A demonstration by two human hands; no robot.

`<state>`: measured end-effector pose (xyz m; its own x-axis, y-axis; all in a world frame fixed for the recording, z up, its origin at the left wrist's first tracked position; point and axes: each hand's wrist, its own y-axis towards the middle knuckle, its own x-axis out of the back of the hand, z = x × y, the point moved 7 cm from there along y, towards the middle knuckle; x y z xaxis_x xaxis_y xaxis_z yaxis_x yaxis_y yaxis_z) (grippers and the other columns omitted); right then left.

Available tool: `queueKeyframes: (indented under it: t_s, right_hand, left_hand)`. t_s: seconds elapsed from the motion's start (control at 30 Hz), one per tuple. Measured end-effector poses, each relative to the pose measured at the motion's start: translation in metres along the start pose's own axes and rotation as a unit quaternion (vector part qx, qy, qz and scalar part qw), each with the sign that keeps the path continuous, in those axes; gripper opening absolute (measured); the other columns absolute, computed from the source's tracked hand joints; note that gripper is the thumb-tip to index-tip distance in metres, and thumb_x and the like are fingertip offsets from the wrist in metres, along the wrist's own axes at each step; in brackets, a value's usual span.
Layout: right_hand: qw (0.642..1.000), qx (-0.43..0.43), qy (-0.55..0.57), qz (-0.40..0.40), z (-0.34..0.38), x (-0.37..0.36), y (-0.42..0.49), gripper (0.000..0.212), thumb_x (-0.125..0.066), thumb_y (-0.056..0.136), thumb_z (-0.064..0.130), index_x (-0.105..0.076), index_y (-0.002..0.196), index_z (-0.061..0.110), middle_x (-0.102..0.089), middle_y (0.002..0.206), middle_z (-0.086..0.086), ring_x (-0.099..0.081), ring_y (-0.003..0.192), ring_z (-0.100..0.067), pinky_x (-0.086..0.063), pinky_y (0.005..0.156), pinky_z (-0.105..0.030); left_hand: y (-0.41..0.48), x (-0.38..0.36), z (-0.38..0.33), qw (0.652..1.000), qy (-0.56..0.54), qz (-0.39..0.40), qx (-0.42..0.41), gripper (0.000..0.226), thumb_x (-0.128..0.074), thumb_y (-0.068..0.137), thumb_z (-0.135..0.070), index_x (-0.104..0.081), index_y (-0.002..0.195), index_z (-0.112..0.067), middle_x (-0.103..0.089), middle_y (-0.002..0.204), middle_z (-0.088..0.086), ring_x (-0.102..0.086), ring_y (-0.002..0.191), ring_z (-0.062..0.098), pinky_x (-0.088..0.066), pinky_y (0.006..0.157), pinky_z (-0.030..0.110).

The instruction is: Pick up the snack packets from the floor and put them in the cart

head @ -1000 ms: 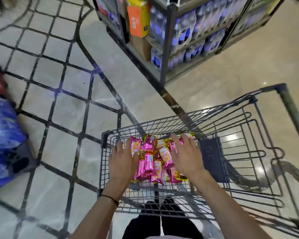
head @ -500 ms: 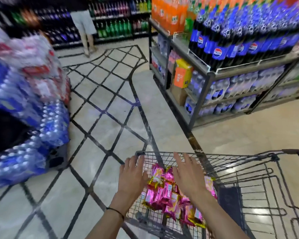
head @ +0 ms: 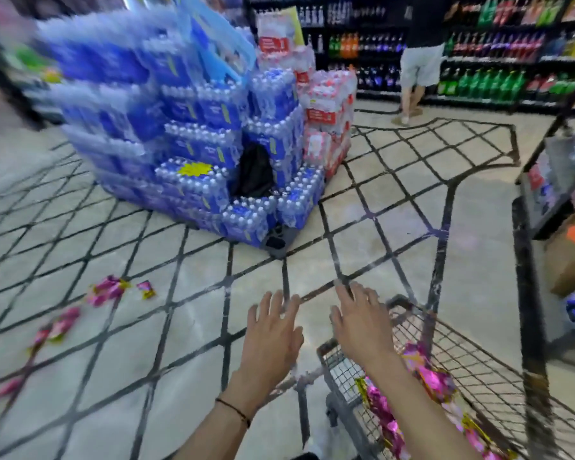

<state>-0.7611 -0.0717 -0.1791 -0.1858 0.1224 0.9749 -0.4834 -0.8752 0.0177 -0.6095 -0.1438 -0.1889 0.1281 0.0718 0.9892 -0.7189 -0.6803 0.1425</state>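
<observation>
Left hand [head: 273,330] and right hand [head: 362,323] are both hanging empty, fingers spread, right by the corner of the cart [head: 341,376]. Loose snack packets [head: 108,288] are lying on the floor [head: 196,327] out around 9 o'clock, trailing along a 7-to-1 line, so I'm guessing the left hand is closer.

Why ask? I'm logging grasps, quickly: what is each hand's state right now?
Left hand: open, fingers spread, holding nothing, over the floor.
Right hand: open, fingers spread, holding nothing, over the cart rim.
</observation>
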Motion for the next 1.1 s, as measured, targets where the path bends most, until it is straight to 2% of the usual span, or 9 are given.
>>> queueKeyframes:
  t_s: [0.17, 0.33, 0.53, 0.73, 0.9, 1.0, 1.1]
  right_hand:
    - [0.99, 0.134, 0.024, 0.025, 0.122, -0.023, -0.02, 0.051, -0.049, 0.095, 0.036, -0.044, 0.143, 0.021, -0.058, 0.128, -0.009, -0.055, 0.11, -0.035, -0.053, 0.079, -0.045]
    - [0.972, 0.231, 0.002, 0.051, 0.224, -0.052, -0.04, 0.054, -0.051, 0.093, 0.04, -0.043, 0.145, 0.024, -0.058, 0.131, -0.008, -0.055, 0.112, -0.035, -0.054, 0.082, -0.049]
    - [0.939, 0.34, -0.008, 0.051, 0.372, -0.072, -0.062, 0.05, -0.04, 0.099, 0.042, -0.034, 0.148, 0.028, -0.052, 0.137, -0.003, -0.048, 0.121, -0.03, -0.049, 0.088, -0.043]
    - [0.912, 0.408, 0.025, 0.032, 0.529, -0.091, -0.09, 0.046, -0.046, 0.098, 0.044, -0.048, 0.141, 0.027, -0.057, 0.135, -0.006, -0.053, 0.119, -0.034, -0.051, 0.086, -0.047]
    - [0.896, 0.44, 0.021, 0.051, 0.618, -0.107, -0.109, 0.047, -0.039, 0.1, 0.045, -0.042, 0.143, 0.028, -0.054, 0.138, -0.004, -0.05, 0.123, -0.034, -0.049, 0.092, -0.048]
    - [0.888, 0.454, 0.013, 0.07, 0.658, -0.121, -0.109, 0.046, -0.038, 0.1, 0.045, -0.041, 0.143, 0.029, -0.053, 0.139, -0.003, -0.048, 0.125, -0.034, -0.047, 0.096, -0.053]
    - [0.883, 0.462, -0.003, 0.086, 0.691, -0.136, -0.094, 0.049, -0.035, 0.101, 0.045, -0.036, 0.147, 0.029, -0.051, 0.141, -0.003, -0.047, 0.126, -0.033, -0.047, 0.096, -0.05]
  left_hand:
    - [-0.096, 0.021, 0.101, 0.988, 0.048, 0.008, 0.15, 0.066, -0.076, 0.081, -0.038, -0.054, 0.14, -0.017, -0.057, 0.139, 0.016, -0.055, 0.127, 0.039, -0.051, 0.097, 0.055]
    - [-0.185, 0.039, 0.184, 0.958, 0.048, -0.004, 0.284, 0.062, -0.067, 0.084, -0.039, -0.052, 0.14, -0.019, -0.057, 0.14, 0.014, -0.054, 0.127, 0.037, -0.051, 0.097, 0.055]
    - [-0.296, 0.055, 0.29, 0.913, 0.051, -0.019, 0.404, 0.061, -0.068, 0.086, -0.041, -0.052, 0.141, -0.021, -0.055, 0.141, 0.012, -0.052, 0.13, 0.035, -0.05, 0.098, 0.052]
    - [-0.404, 0.091, 0.409, 0.873, 0.048, -0.042, 0.483, 0.059, -0.07, 0.083, -0.032, -0.05, 0.137, -0.022, -0.053, 0.137, 0.008, -0.052, 0.128, 0.031, -0.051, 0.096, 0.046]
    - [-0.457, 0.107, 0.48, 0.85, 0.053, -0.037, 0.523, 0.056, -0.055, 0.096, -0.04, -0.038, 0.147, -0.027, -0.044, 0.15, 0.005, -0.041, 0.139, 0.028, -0.042, 0.108, 0.044]
    - [-0.474, 0.109, 0.515, 0.832, 0.04, -0.04, 0.552, 0.054, -0.059, 0.094, -0.04, -0.044, 0.144, -0.027, -0.048, 0.148, 0.006, -0.045, 0.137, 0.028, -0.045, 0.105, 0.044]
    - [-0.479, 0.108, 0.553, 0.814, 0.03, -0.045, 0.578, 0.052, -0.065, 0.09, -0.039, -0.053, 0.137, -0.023, -0.056, 0.14, 0.008, -0.052, 0.13, 0.029, -0.05, 0.098, 0.045]
